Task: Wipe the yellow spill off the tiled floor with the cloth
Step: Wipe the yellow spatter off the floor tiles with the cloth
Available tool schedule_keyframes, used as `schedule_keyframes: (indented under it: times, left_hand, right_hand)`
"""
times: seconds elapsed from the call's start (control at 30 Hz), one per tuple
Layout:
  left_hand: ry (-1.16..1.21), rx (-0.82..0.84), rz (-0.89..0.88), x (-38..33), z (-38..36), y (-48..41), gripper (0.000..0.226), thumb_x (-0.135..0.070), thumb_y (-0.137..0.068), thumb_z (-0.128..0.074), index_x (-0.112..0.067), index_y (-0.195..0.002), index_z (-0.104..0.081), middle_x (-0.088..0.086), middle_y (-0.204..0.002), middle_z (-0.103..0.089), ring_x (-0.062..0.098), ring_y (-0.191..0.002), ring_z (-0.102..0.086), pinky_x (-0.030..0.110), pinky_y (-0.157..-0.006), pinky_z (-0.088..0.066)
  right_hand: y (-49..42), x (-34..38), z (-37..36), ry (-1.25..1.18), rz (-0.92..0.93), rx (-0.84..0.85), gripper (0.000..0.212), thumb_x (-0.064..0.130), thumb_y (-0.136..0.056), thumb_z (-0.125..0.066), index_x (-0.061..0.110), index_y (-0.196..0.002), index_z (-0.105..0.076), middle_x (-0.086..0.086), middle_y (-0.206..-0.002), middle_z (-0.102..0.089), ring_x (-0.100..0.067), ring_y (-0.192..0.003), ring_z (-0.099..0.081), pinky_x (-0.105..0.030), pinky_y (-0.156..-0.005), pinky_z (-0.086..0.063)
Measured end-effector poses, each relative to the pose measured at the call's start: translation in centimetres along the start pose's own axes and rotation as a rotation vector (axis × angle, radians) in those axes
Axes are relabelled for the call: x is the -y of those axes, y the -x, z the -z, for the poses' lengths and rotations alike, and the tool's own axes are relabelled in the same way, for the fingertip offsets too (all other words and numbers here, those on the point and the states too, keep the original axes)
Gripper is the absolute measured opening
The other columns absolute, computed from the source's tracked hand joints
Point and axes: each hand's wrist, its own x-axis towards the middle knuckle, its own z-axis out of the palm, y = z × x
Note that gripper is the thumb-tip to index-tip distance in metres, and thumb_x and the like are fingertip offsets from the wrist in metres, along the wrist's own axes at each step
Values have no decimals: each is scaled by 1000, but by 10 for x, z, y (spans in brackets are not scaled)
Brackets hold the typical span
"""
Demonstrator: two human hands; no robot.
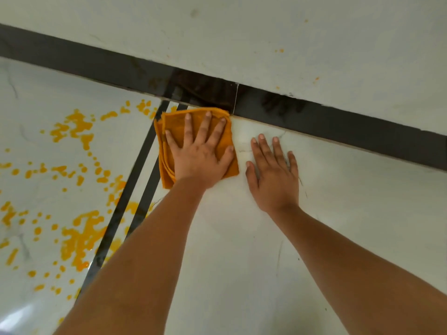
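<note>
1. One folded orange cloth (173, 122) lies on the tiled floor (242, 238), touching the dark skirting (338, 122).
2. Two hands: the left hand (200, 158) presses the cloth with fingers spread flat; the right hand (273, 177) rests flat beside it, holding nothing.
3. The yellow spill (82, 233), many blotches and drops, lies left of two dark stripes (138, 165).

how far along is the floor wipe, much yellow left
Early on. Done: the tile under the right hand looks free of yellow. In hand: the left hand presses flat on the folded orange cloth by the dark skirting. Left: most of the yellow spill, blotches and drops across the floor left of the black stripes, plus some on the stripes.
</note>
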Motion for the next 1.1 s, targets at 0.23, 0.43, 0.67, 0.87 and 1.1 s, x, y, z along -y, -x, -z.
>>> schedule_keyframes:
  times: [0.23, 0.43, 0.67, 0.87, 1.1]
  left_hand:
    - [-1, 14, -24, 2, 2, -5, 69, -71, -82, -3, -43, -144, 10, -8, -157, 7, 28, -143, 11, 63, -108, 6]
    - [-34, 10, -56, -2, -6, 12, 69, -71, -84, -4, -42, -143, 14, -7, -157, 9, 29, -143, 13, 63, -107, 7]
    - [-28, -25, -20, -8, -10, 43, 67, -69, -84, -1, -43, -143, 14, -7, -157, 7, 28, -143, 12, 62, -107, 9]
    - [-18, 13, 18, -4, -5, 55, 67, -69, -80, 1, -46, -143, 11, -10, -157, 8, 27, -143, 14, 62, -107, 9]
    - [8, -7, 108, 27, -9, 106, 67, -69, -80, -3, -48, -143, 6, -11, -157, 2, 27, -143, 10, 62, -107, 9]
  right_hand:
    - [-1, -2, -2, 8, 4, -2, 65, 49, -88, 8, 25, -148, 2, 4, -158, -1, -18, -144, 7, -40, -114, 5]
    - [-2, -1, -2, -22, 13, -16, 65, 48, -90, 4, 24, -149, -4, 4, -158, -5, -19, -145, 3, -41, -114, 2]
    - [-2, -1, 0, -16, 8, 9, 60, 47, -92, -1, 26, -149, 0, 6, -158, 1, -17, -144, 8, -41, -114, 5]
    - [5, -1, 2, -43, 49, 5, 63, 45, -92, 0, 22, -149, -9, 0, -158, -7, -20, -145, 1, -41, -115, 3]
    - [58, 33, -5, -79, 167, 17, 68, 47, -90, 0, 19, -148, -19, -5, -156, -15, -23, -144, -6, -40, -112, 4]
